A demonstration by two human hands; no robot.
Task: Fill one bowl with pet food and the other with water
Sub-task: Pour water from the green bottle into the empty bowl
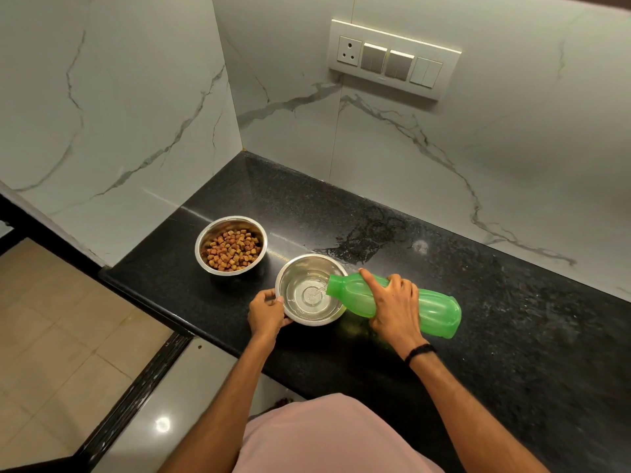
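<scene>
Two steel bowls stand on the black counter (478, 336). The far bowl (201, 240) holds brown pet food (233, 250). The near bowl (290, 268) has clear water in its bottom. My right hand (396, 307) grips a green plastic bottle (435, 310), tipped on its side with its mouth over the near bowl's right rim. A thin stream of water runs from it into the bowl. My left hand (266, 310) holds the near bowl's left rim.
A wet patch (368, 237) lies on the counter behind the near bowl. Marble walls close the back and the left side. A switch panel (392, 59) is on the back wall. The counter's front edge drops to a tiled floor (51, 319) at left.
</scene>
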